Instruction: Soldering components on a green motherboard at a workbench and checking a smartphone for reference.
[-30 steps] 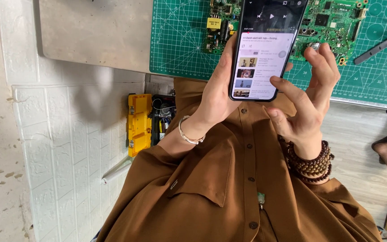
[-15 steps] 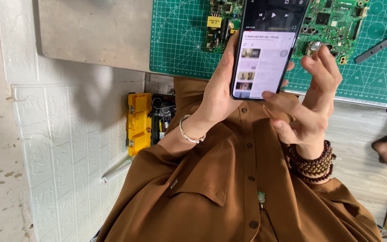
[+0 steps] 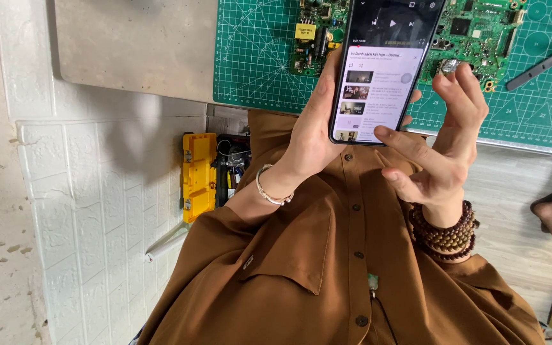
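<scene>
Head view, looking straight down. Dark, slim smartphone (image 3: 383, 70), screen lit with a list of small thumbnails, held upright above the chest and over the near edge of the green cutting mat (image 3: 257, 57). Left hand (image 3: 317, 128) wrapped round the phone's left edge and back, gripping it firmly; thin metal bangle (image 3: 269, 190) at that wrist. Right hand (image 3: 439, 140) loose and half open, holding nothing, thumb tip touching the screen's lower right corner, other fingers raised just beside the phone; dark wooden bead bracelets (image 3: 445, 233) stacked on that wrist.

Yellow plastic toolbox (image 3: 199, 176) open on the floor below the table edge, small tools and a coil inside, though too shadowed to tell apart.

Mat gridded and matte, on a pale grey tabletop (image 3: 129, 45). Green circuit boards (image 3: 474, 32) lying on it, studded with components. Brown buttoned shirt (image 3: 327, 268), smooth cloth. White embossed brick-pattern wall panel (image 3: 97, 211) to the left.
</scene>
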